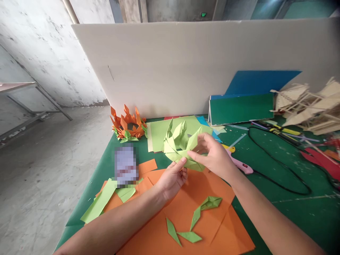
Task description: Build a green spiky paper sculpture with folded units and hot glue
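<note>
- Over the far part of the orange sheet [225,233], I'm holding the green paper crown [171,145] in both hands; its points are standing up around the ring.
- Left hand [171,180]: pinching the near edge, thumb pressing the outside, fingers curling underneath.
- Right hand [214,154]: gripping narrowly at the right side, thumb lying across the front, fingers partly hidden behind the paper. I'm not able to tell how hard either is squeezing.
- Main risk as I'm judging it: too much thumb pressure could be creasing the band or popping a fold, since thin paper is carrying the load.
- Hands pulling unevenly could be sliding the joints apart; I'm not seeing what's fixing them.
- Folded green pieces [212,202] are lying loose on the near side of the sheet; a dragging forearm could be scattering them.
- Pink glue gun [243,165] is sitting just right of the right wrist, black cord [289,193] looping right. An elbow swing could be snagging it; I'm not able to tell if it's hot.
- Orange paper crown [129,127] is standing far left, near the table edge; a wide left-arm sweep could be tipping it off.
</note>
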A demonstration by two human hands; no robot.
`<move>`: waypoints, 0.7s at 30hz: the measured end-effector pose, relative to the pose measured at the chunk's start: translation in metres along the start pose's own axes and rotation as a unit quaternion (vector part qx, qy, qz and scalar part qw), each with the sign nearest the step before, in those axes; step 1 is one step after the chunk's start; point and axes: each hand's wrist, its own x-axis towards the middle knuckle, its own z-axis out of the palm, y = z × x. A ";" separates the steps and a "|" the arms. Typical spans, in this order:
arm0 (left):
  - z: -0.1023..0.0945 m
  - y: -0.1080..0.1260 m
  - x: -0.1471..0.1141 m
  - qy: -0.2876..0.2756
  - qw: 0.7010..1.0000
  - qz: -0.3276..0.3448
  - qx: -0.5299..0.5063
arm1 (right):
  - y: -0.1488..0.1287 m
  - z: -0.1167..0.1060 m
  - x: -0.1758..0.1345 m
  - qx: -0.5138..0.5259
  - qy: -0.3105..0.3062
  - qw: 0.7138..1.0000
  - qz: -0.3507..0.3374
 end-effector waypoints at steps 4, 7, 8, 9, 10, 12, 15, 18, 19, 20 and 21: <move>0.002 0.001 -0.002 -0.001 1.000 -0.007 -0.007 | -0.001 0.007 -0.002 -0.049 0.028 0.998 0.006; 0.003 0.000 -0.004 -0.005 1.000 -0.007 -0.014 | -0.001 0.009 -0.004 -0.081 0.044 0.996 0.011; 0.003 0.000 -0.005 -0.006 1.000 -0.007 -0.014 | -0.001 0.010 -0.004 -0.091 0.048 0.995 0.012; 0.003 0.000 -0.005 -0.007 1.000 -0.008 -0.014 | -0.001 0.010 -0.004 -0.098 0.051 0.994 0.013; 0.003 0.000 -0.005 -0.008 1.000 -0.008 -0.013 | -0.002 0.010 -0.005 -0.103 0.053 0.993 0.013; 0.003 0.000 -0.005 -0.011 1.000 -0.011 -0.011 | -0.003 0.010 -0.006 -0.105 0.054 0.993 0.013; 0.003 0.000 -0.005 -0.014 1.000 -0.015 -0.013 | -0.005 0.010 -0.006 -0.096 0.049 0.994 0.015; 0.002 0.000 -0.005 -0.019 1.000 -0.017 -0.017 | -0.007 0.010 -0.006 -0.092 0.044 0.995 0.021; 0.001 0.000 -0.004 -0.021 0.999 -0.018 -0.018 | -0.007 0.009 -0.006 -0.094 0.042 0.994 0.023; 0.001 0.000 -0.004 -0.023 0.999 -0.019 -0.019 | -0.007 0.009 -0.005 -0.097 0.042 0.994 0.024; 0.000 0.000 -0.004 -0.024 0.999 -0.020 -0.019 | -0.006 0.009 -0.005 -0.099 0.043 0.994 0.025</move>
